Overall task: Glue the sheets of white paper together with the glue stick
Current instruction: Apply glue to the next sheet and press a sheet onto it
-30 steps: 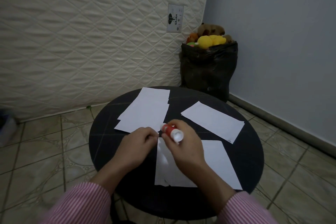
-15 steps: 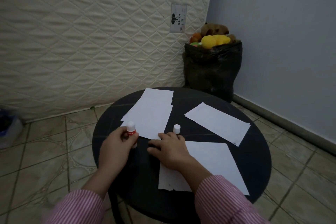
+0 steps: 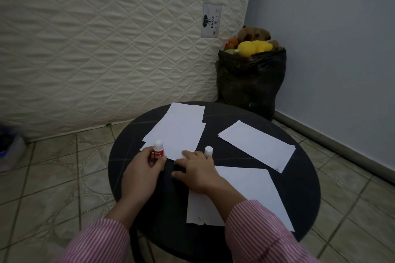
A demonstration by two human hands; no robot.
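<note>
On the round black table lie white paper sheets: a stack at the far middle, one sheet on the right, and one near me partly under my right forearm. My left hand holds the red glue stick upright, its white end up, at the stack's near left corner. The white cap stands on the table just beyond my right hand, which lies flat with its fingers spread, the fingertips at the stack's near edge.
A black bag full of plush toys stands in the corner behind the table. A quilted mattress leans against the wall on the left. Tiled floor surrounds the table.
A second ago both hands held the glue stick together over the near sheet. Now they are apart: the left holds the stick, the cap stands on the table, the right lies flat.
</note>
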